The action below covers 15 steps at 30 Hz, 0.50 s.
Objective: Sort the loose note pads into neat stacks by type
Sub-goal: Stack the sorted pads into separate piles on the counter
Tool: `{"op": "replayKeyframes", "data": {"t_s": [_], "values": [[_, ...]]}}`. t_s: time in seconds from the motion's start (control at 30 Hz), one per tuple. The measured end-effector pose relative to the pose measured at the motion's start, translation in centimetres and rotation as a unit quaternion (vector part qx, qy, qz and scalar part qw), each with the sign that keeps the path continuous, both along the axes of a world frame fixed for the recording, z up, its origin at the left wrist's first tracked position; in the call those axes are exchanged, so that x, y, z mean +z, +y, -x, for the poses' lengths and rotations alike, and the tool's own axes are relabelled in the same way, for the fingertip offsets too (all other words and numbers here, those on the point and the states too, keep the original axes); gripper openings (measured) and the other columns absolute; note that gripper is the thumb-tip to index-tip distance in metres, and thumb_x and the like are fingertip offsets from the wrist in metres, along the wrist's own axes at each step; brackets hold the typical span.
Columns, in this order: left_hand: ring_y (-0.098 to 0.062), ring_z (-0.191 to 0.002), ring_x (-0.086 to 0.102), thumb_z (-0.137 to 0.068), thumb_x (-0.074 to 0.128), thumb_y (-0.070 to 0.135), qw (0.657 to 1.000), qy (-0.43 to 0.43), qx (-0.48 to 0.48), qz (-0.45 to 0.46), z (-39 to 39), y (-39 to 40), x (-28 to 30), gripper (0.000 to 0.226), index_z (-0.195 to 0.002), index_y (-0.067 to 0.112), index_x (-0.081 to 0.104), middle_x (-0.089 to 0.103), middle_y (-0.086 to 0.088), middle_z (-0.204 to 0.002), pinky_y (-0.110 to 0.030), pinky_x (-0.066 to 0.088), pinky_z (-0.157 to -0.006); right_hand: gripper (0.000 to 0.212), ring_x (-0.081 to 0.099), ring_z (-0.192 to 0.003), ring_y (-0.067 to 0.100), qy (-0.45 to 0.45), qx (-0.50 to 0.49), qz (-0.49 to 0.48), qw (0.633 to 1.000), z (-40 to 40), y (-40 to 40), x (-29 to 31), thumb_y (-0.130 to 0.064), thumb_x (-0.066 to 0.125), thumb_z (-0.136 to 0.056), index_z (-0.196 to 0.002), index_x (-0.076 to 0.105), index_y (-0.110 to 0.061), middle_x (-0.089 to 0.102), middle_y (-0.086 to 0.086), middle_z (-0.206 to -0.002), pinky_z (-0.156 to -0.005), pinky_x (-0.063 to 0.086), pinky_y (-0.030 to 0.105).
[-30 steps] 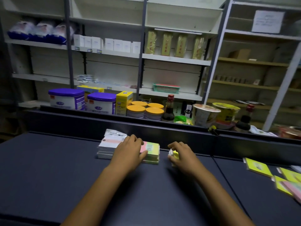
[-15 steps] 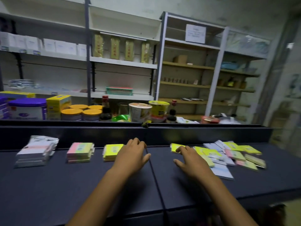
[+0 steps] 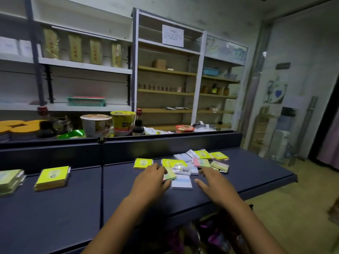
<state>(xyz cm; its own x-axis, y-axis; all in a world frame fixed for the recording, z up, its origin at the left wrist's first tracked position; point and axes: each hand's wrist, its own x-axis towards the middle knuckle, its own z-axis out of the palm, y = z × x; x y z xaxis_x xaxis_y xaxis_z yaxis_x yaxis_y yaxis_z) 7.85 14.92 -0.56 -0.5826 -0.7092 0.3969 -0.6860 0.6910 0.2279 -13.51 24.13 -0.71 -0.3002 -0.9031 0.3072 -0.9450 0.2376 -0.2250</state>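
Observation:
Loose note pads lie scattered on the dark counter point(image 3: 73, 208): yellow ones point(image 3: 143, 163) point(image 3: 202, 154), a white one point(image 3: 182, 182), and pink-green ones point(image 3: 201, 162). My left hand point(image 3: 150, 182) pinches a pastel pink-green pad point(image 3: 170, 175) at the pile's near left, fingers on top and thumb at its near edge. My right hand point(image 3: 216, 184) hovers with fingers apart just right of the white pad, holding nothing. A neat yellow stack point(image 3: 52, 178) sits to the left. A multicolour stack point(image 3: 9, 180) lies at the left frame edge.
A raised dark ledge point(image 3: 165, 142) runs behind the counter, with noodle cups point(image 3: 96, 125), sauce bottles point(image 3: 138, 125) and yellow-lidded tins point(image 3: 20, 128) beyond it. Shelving fills the back wall. The counter ends at the right point(image 3: 291, 177), with open floor past it.
My view and both hands swung right, from the sorted stacks to the loose pile. My left hand left the stacks and took hold of a pastel pad. My right hand reached beside it.

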Motion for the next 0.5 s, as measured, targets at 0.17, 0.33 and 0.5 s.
{"op": "replayKeyframes", "data": {"t_s": [0.17, 0.33, 0.5], "values": [[-0.017, -0.121, 0.048, -0.098, 0.045, 0.048, 1.000, 0.000, -0.008, -0.002, 3.4, -2.5, -0.2, 0.040, -0.130, 0.026, 0.050, 0.050, 0.004, -0.129, -0.032, 0.046, -0.088, 0.039, 0.048, -0.125, 0.016, -0.017, -0.007, 0.008, 1.000, 3.1, -1.4, -0.5, -0.048, 0.049, -0.097, -0.130, 0.049, -0.027, 0.053, -0.004, -0.134, -0.099, 0.045, 0.036], [-0.017, -0.118, 0.048, -0.098, 0.044, 0.047, 1.000, -0.009, -0.013, 0.001, 6.6, -6.1, -0.7, 0.039, -0.130, 0.025, 0.050, 0.051, 0.004, -0.127, -0.032, 0.044, -0.083, 0.037, 0.051, -0.120, 0.020, -0.013, -0.026, -0.005, 1.000, 6.1, -4.5, -1.1, -0.048, 0.048, -0.098, -0.125, 0.050, -0.023, 0.055, -0.001, -0.130, -0.092, 0.048, 0.038], [-0.020, -0.114, 0.049, -0.098, 0.044, 0.047, 1.000, -0.019, -0.004, 0.013, 8.9, -9.5, -0.4, 0.038, -0.127, 0.024, 0.051, 0.052, 0.001, -0.123, -0.034, 0.046, -0.084, 0.038, 0.049, -0.123, 0.017, -0.024, -0.016, 0.016, 0.999, 8.4, -8.2, -0.7, -0.047, 0.050, -0.098, -0.128, 0.051, -0.024, 0.052, -0.003, -0.133, -0.092, 0.046, 0.035]]}}
